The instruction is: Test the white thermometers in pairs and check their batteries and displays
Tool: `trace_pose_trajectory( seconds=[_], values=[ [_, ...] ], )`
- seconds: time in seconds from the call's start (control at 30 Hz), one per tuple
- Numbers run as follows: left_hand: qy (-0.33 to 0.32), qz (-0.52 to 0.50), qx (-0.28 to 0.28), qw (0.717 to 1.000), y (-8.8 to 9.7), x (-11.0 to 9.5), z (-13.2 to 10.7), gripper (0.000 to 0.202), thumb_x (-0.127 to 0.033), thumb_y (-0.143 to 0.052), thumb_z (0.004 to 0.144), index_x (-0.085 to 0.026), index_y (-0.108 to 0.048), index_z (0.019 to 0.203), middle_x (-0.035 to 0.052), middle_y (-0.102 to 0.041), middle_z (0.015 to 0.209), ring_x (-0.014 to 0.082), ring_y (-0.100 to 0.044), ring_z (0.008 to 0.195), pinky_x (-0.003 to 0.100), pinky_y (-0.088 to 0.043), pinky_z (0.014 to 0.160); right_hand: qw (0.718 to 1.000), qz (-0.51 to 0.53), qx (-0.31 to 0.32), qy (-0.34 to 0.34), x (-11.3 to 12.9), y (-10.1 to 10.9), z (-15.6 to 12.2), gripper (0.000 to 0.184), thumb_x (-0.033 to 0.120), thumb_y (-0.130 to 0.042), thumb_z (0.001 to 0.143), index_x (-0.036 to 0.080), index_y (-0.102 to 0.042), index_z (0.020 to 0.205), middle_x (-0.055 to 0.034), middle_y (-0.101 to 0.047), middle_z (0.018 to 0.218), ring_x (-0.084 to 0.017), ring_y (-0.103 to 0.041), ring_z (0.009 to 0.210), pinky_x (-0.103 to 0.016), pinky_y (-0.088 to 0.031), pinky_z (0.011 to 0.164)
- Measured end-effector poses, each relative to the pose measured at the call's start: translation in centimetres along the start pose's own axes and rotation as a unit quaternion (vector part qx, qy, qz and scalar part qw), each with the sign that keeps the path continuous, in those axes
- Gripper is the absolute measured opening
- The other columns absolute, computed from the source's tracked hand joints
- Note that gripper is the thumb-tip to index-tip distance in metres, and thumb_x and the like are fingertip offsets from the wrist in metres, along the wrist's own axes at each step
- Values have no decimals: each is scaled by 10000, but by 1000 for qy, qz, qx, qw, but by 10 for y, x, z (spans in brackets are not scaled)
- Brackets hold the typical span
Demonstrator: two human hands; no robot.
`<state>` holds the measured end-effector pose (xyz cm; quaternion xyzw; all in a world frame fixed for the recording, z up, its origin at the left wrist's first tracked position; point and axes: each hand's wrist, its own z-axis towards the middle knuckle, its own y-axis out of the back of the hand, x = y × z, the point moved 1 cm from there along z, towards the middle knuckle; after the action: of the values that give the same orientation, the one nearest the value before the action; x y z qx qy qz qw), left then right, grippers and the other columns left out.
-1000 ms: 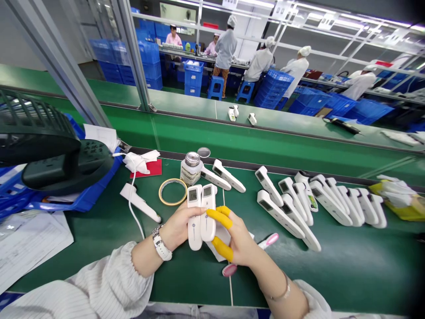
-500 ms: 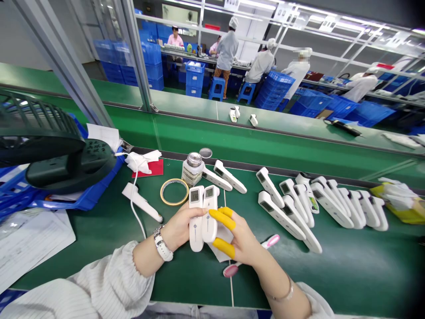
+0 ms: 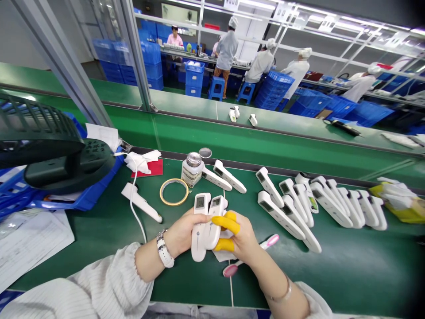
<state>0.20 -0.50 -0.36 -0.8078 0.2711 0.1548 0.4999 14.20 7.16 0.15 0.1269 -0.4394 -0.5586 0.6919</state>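
Two white handheld thermometers [image 3: 205, 223] with small lit displays are held side by side, screens up, over the green mat. My left hand [image 3: 181, 232], with a watch on the wrist, is wrapped round their handles from the left. My right hand [image 3: 237, 237], with yellow finger cots on two fingers, presses against them from the right. Under my right hand lies a white cloth [image 3: 222, 254] and a pink-tipped brush [image 3: 247, 258].
A row of several white thermometers [image 3: 318, 201] lies to the right, two more [image 3: 224, 176] beside a small metal-topped bottle [image 3: 192, 168]. A tape ring [image 3: 173, 191], a corded white device [image 3: 139, 202], a dark fan [image 3: 49, 146], papers [image 3: 29, 241]. Workers sit beyond the conveyor [image 3: 252, 137].
The two thermometers have tilted to the right and moved slightly toward me; my right fingers have curled closer against them.
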Motion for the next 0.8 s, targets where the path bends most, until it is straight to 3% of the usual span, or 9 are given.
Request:
trace_pose_trajectory(
  seconds=[0.1,0.2,0.3,0.47,0.7,0.8],
  values=[
    [-21,8,-2,1000,-1,-4,-2,350,-81,-625,659,-130,-589,1003,78,-692,876,193,-657,732,319,-513,717,1000,13,22,-12,1,3,1,407,558,-564,769,240,-577,1023,-15,-542,710,-165,-501,614,-286,-406,546],
    [-59,22,-9,998,-1,-7,-4,431,-78,-654,651,-160,-574,1067,68,-690,918,187,-655,748,314,-507,731,997,63,38,-13,2,8,3,532,631,-452,793,237,-519,1145,-35,-563,784,-179,-518,655,-307,-435,577],
    [-81,36,-7,996,-2,-8,-6,531,-95,-683,646,-193,-534,1146,64,-688,926,199,-654,769,322,-504,730,994,101,36,-21,3,11,6,485,560,-328,877,233,-477,1203,-39,-569,809,-182,-534,686,-318,-449,609],
    [-104,61,-3,993,-3,-8,-7,542,-120,-710,636,-196,-506,1133,73,-670,957,226,-640,840,366,-495,776,994,95,23,-58,4,10,4,397,461,-309,917,231,-494,1182,-33,-572,771,-173,-527,654,-315,-452,601],
    [-144,107,4,984,-8,-9,-12,625,-112,-715,636,-225,-442,1187,75,-626,1066,236,-596,956,382,-476,830,988,126,-32,-89,-2,9,-1,401,438,-313,921,204,-510,1181,-24,-578,722,-166,-540,630,-316,-458,586],
    [-143,121,-12,982,-8,-8,-12,653,-116,-733,617,-240,-452,1193,78,-611,1122,249,-576,1016,392,-457,870,981,140,-49,-123,-2,10,-1,390,445,-311,918,194,-559,1087,-22,-579,690,-163,-538,596,-316,-448,566]
  ],
)
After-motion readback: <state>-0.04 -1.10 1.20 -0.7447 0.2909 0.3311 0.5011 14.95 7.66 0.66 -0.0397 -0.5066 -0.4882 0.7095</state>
